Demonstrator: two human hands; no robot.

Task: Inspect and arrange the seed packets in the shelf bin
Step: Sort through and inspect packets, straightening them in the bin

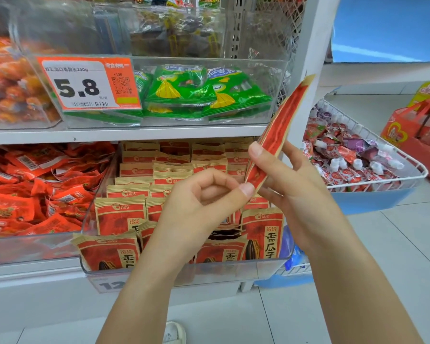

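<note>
Right now we hold one packet (278, 135) up at the right end of the bin (268, 265), edge-on to the camera and tilted, top corner toward the white shelf post (308, 70). Looks light and thin to us, a flat paper pouch with loose seeds inside: stiff-ish along the sealed edges, soft and crinkly in the middle, likely to flop if taken by one corner. Best taken at the lower edge or by the side seams, not squeezed hard over the belly.

Right hand (301, 194) has it. Thumb lies on the near face about mid-height, fingers run up behind the far face, so the packet is pinched flat between thumb and fingers, hand only slightly spread. Left hand (196, 207) is loosely curled; its thumb tip touches the packet's bottom corner, and whether the index finger closes on that corner we cannot tell. Left is steadying at most, not carrying.

Other packets (119, 217) stand in rows in the bin, fronts facing us, a few at the front leaning or slumped. A gap shows near the front right, partly hidden by our hands; we judge the held packet belongs there once checked.

Around: green packs (201, 93) in the bin above, price tag (90, 83), orange snacks (35, 187) left, wire basket (372, 135) right.
</note>
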